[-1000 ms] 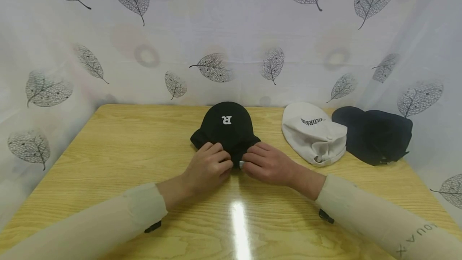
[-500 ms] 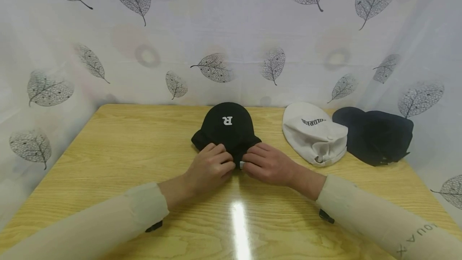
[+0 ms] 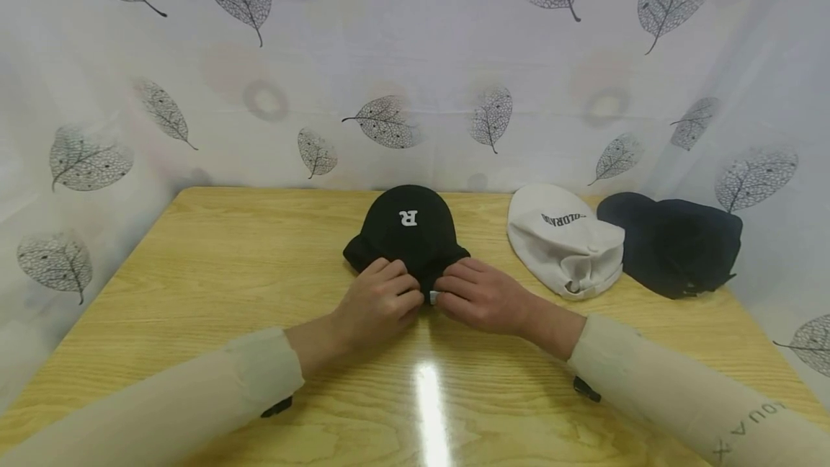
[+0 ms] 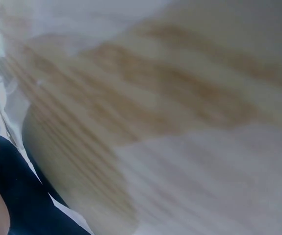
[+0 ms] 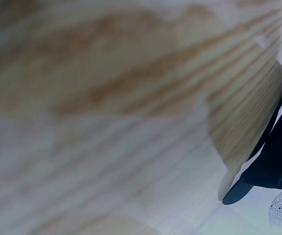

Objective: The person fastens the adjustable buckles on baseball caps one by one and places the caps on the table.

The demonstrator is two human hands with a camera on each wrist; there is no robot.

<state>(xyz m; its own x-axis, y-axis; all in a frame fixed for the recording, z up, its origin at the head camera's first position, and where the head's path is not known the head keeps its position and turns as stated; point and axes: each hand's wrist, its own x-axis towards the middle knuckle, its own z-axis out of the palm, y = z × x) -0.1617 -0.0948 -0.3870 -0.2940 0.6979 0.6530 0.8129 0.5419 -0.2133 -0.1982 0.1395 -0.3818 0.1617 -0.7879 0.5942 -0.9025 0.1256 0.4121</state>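
A black baseball cap (image 3: 410, 225) with a white letter R rests at the middle of the table's far half, its crown pointing away from me. My left hand (image 3: 382, 299) grips the near left part of the cap with curled fingers. My right hand (image 3: 481, 294) holds the near right part the same way, and a small pale tag or buckle (image 3: 434, 298) shows between the two hands. The thumbs are hidden under the fingers. In the left wrist view the dark cap fabric (image 4: 20, 188) fills the lower left; in the right wrist view the cap (image 5: 273, 152) shows at the right edge.
A beige cap (image 3: 558, 240) with dark lettering lies to the right of my right hand. It overlaps a dark navy cap (image 3: 681, 243) near the table's right edge. The wooden table (image 3: 227, 251) ends at a leaf-patterned curtain (image 3: 428, 42) behind and at both sides.
Almost nothing differs. The cap and both hands keep their places, with only a very slight shift of the whole view.
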